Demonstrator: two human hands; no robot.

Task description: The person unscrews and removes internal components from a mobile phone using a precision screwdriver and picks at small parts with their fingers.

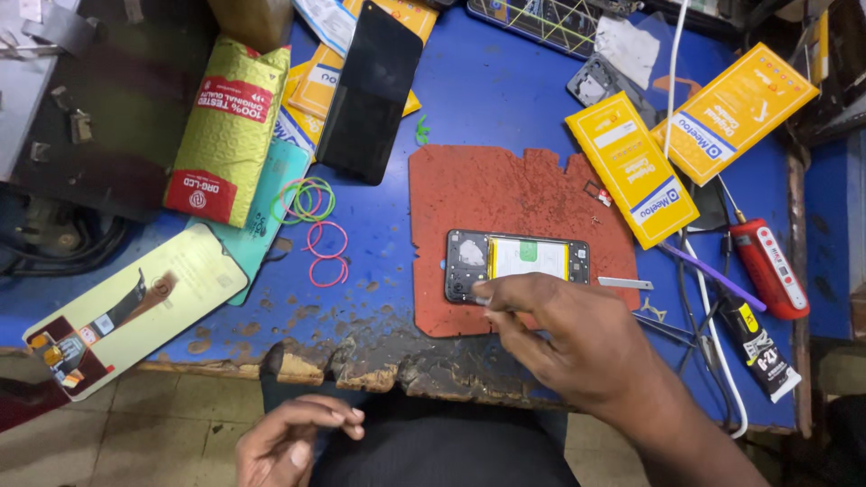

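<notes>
At the 9 o'clock side of the blue table [505, 99] lies a green-gold padded pouch [230, 131], and beside it some coloured rubber bands [316, 225]. At 6 o'clock, below the worn table edge, the left hand [293, 442] rests on the lap with fingers loosely curled and holds nothing. In the centre, on a red mat [505, 194], lies the opened phone [514, 264], its white battery showing. The right hand [568, 338] touches the phone's lower left corner with pinched fingertips; whether something small is between them I cannot tell. At 3 o'clock are yellow boxes [636, 171] and a red tool [769, 269].
</notes>
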